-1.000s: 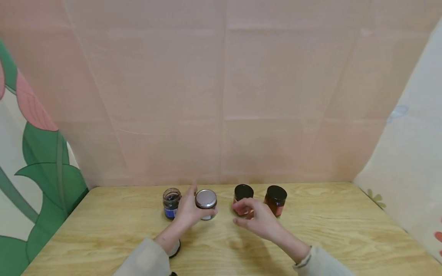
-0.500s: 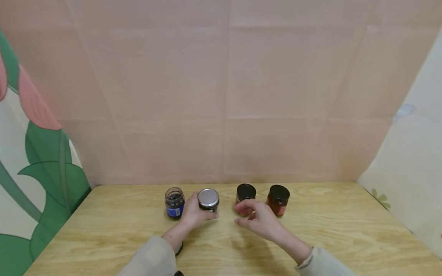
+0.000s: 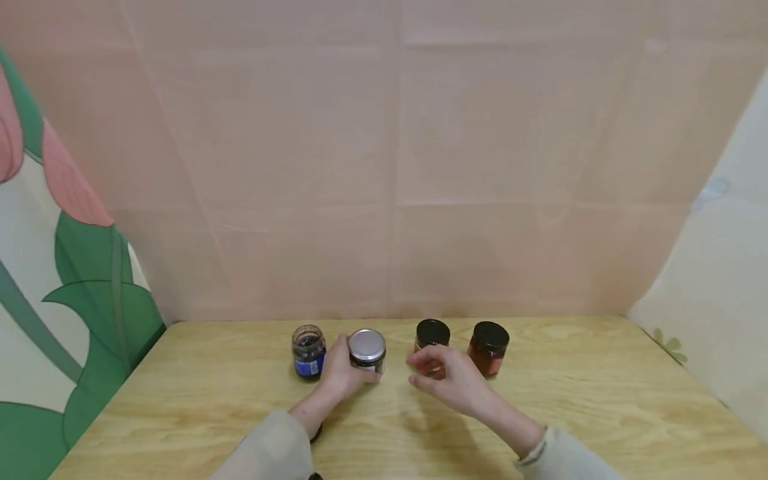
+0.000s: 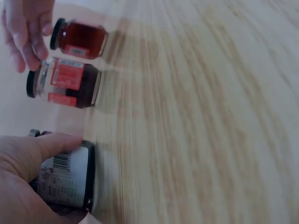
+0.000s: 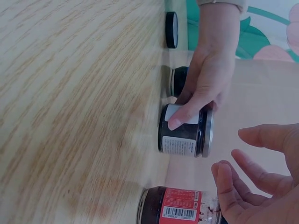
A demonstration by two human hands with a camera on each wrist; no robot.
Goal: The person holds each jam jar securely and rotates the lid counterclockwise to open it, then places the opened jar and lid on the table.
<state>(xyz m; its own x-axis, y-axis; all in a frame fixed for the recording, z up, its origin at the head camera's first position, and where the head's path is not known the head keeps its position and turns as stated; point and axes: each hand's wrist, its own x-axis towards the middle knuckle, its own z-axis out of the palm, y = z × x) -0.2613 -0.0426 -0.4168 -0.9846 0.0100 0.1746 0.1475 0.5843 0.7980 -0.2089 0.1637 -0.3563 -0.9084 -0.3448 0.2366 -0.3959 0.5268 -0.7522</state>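
My left hand [image 3: 343,375] grips a dark jar with a silver lid [image 3: 367,345], its fingers and thumb round the jar's sides. The left wrist view shows the white barcode label of this jar [image 4: 60,179]; it stands upright on the table. Fingers bent but apart, my right hand [image 3: 457,383] hovers in front of a black-lidded jar [image 3: 433,331] and holds nothing. That jar's red label [image 5: 180,207] shows in the right wrist view. To the left of my left hand stands a lidless jar with a blue label [image 3: 309,357].
Another black-lidded jar [image 3: 489,350] with reddish contents stands at the right of the row. A loose black lid [image 5: 172,30] lies on the wooden table [image 3: 570,393], partly hidden by my left sleeve in the head view. A pink cloth [image 3: 384,167] hangs behind.
My left hand's fingers have closed in round the silver-lidded jar. The right hand stays in nearly the same place. The whole head view has shifted slightly.
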